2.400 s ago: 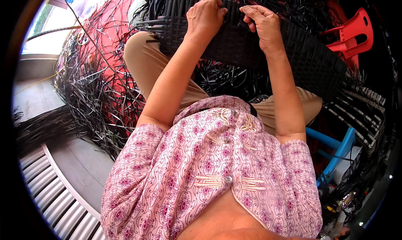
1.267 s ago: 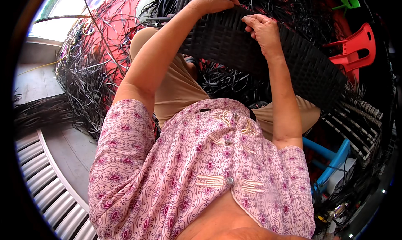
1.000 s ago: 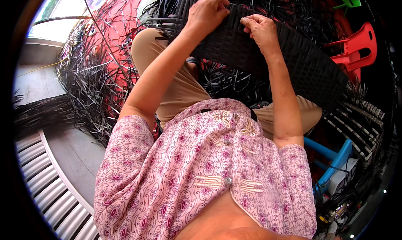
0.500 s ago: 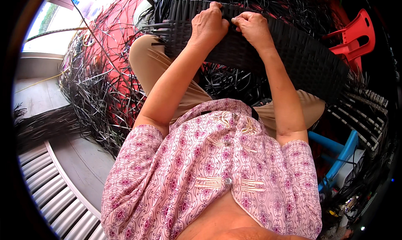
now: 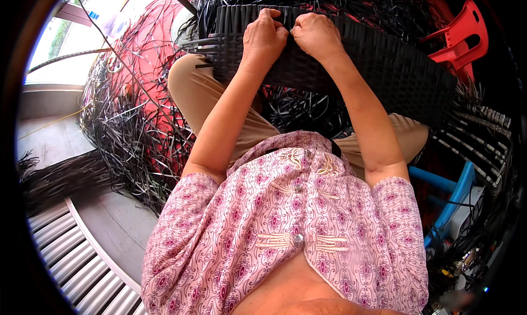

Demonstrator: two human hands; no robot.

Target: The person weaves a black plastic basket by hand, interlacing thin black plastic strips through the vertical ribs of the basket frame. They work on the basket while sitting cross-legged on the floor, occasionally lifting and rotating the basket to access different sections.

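Observation:
A long black panel woven from flat plastic strips (image 5: 379, 68) lies across my lap, slanting from upper left to right. Both my hands rest at its far part, close together with their knuckles up. My left hand (image 5: 264, 39) is closed, its index finger bent over toward the panel's far edge. Just to the right, my right hand (image 5: 317, 36) is closed too, thumb and fingertips pinched toward the left hand. Whatever the fingertips grip is too small or hidden to make out. Loose strip ends (image 5: 204, 42) stick out of the panel's left end, over my knee.
Tangled black strips (image 5: 137, 117) cover the red floor on the left and beyond the panel. A red plastic chair (image 5: 466, 37) stands at far right. Near my right elbow is a blue plastic frame (image 5: 453, 199). A slatted metal seat (image 5: 88, 254) sits at lower left.
My right hand has shifted left and turned knuckles up, hiding its fingertips. My left hand has moved slightly nearer and left. The view has tilted a little; the panel lies much as before.

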